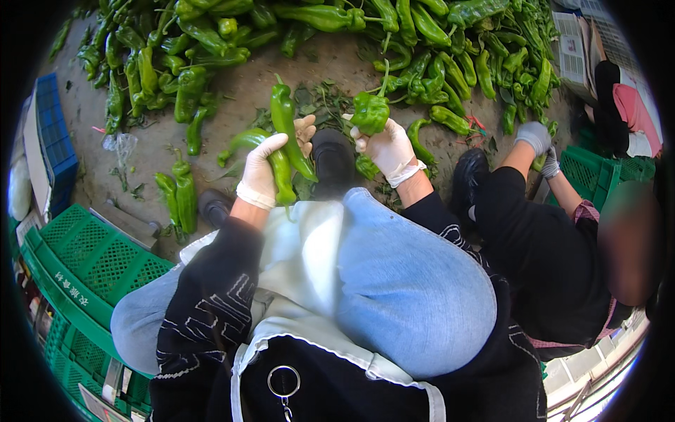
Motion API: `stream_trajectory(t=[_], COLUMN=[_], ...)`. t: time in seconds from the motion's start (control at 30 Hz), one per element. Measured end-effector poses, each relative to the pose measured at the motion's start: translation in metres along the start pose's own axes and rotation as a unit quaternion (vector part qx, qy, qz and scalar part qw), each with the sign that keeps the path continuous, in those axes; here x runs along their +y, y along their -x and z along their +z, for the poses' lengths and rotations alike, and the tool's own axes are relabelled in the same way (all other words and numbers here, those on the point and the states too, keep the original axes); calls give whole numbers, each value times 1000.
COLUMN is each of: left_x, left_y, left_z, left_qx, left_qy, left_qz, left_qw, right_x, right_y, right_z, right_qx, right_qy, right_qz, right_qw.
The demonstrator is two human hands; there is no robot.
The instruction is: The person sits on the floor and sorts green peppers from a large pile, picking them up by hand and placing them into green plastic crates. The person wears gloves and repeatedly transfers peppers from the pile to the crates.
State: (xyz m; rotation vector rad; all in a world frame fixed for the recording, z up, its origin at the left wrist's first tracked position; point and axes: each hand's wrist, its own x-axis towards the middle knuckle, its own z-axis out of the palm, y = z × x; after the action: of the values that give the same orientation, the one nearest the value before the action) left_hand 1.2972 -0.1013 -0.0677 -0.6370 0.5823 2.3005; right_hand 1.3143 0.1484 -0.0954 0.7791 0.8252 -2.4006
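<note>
My left hand (pixel 266 169), in a pale thin glove, grips long green peppers. One pepper (pixel 285 118) stands nearly upright past the fingers, and a curved pepper (pixel 252 138) lies under the thumb with its end hanging below the hand. My right hand (pixel 387 147), gloved the same way, holds a short, wrinkled green pepper (pixel 372 112) with its stem pointing up. Both hands are above my knees, a little apart. Beyond them a large heap of green peppers (pixel 211 37) spreads over the concrete floor (pixel 321 63).
Green plastic crates (pixel 105 253) stand at my left, with a blue crate (pixel 58 132) farther off. Two peppers (pixel 184 192) lie by my left shoe. Close on my right sits a co-worker (pixel 543 237) in grey gloves, beside another green crate (pixel 590 166). Loose leaves (pixel 332 103) litter the floor.
</note>
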Motion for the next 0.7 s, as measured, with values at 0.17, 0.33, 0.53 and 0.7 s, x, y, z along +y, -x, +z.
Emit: stream_trajectory(t=[0.17, 0.33, 0.53, 0.7], left_x=[-6, 1, 31, 18], left_y=[4, 6, 8, 6], left_z=[12, 18, -1, -6], left_qx=[-42, -5, 122, 71], left_qy=[20, -16, 93, 53], left_qz=[12, 50, 119, 84], left_qw=[999, 999, 981, 992], right_x=[12, 34, -45, -90], right_y=[-4, -12, -78, -145], right_z=[25, 59, 82, 95], right_qx=[119, 16, 126, 147], right_qy=[187, 378, 713, 883], right_qz=[-69, -107, -408, -317], right_qw=[973, 919, 556, 313])
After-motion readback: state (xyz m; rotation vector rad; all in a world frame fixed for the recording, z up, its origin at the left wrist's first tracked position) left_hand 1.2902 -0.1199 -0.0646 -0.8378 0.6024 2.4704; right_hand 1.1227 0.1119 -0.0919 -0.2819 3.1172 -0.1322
